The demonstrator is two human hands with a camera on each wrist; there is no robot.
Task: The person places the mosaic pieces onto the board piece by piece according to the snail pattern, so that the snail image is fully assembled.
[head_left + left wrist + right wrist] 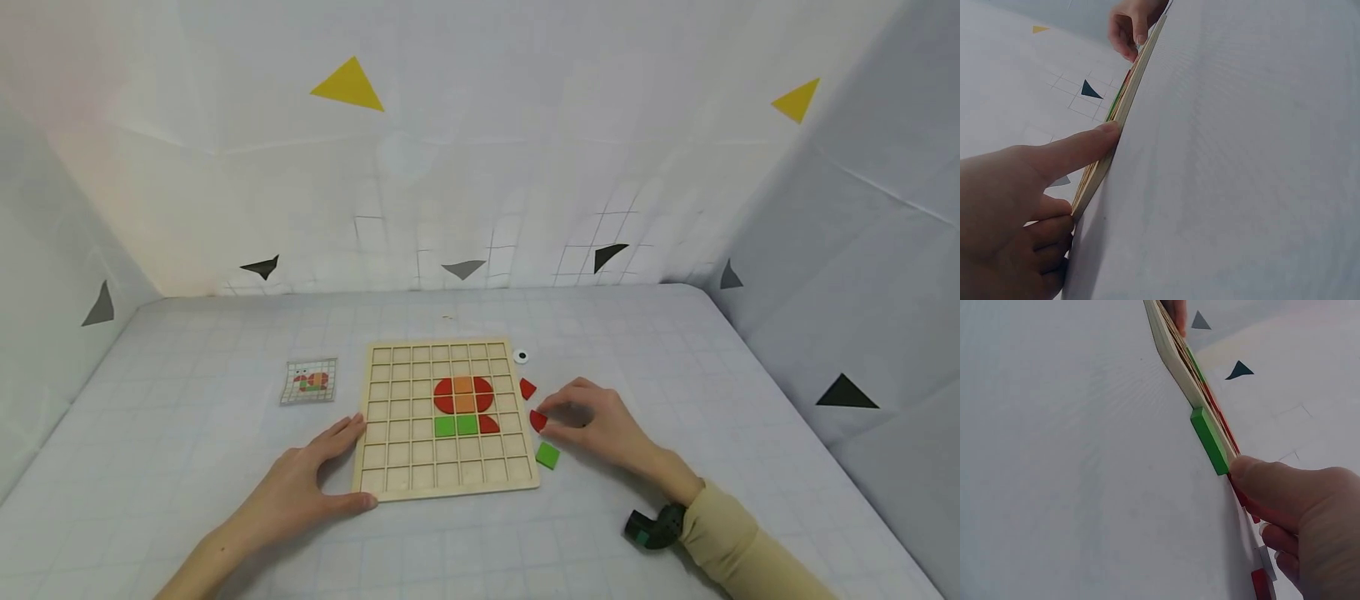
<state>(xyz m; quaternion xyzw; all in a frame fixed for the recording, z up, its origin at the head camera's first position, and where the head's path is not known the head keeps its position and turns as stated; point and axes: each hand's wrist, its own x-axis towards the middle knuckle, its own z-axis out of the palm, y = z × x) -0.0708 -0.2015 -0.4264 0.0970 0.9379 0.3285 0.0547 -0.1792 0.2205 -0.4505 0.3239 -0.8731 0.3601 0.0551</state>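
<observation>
A wooden grid board (397,454) lies on the table. Red rounded pieces (444,395) flank orange squares (464,392) on it, with green squares (456,426) and a red quarter-circle (488,424) below. My left hand (303,479) rests against the board's left side, fingers at the edge and thumb at the near corner. Right of the board, my right hand (600,423) pinches a red quarter-circle piece (537,421) between thumb and fingertips. In the right wrist view this red piece is partly hidden behind the thumb (1260,475).
Beside the board's right edge lie a loose green square (547,455), another red piece (528,389) and a white disc with a black dot (521,357). A small picture card (309,400) lies to the left. White cloth walls enclose the table's back and sides.
</observation>
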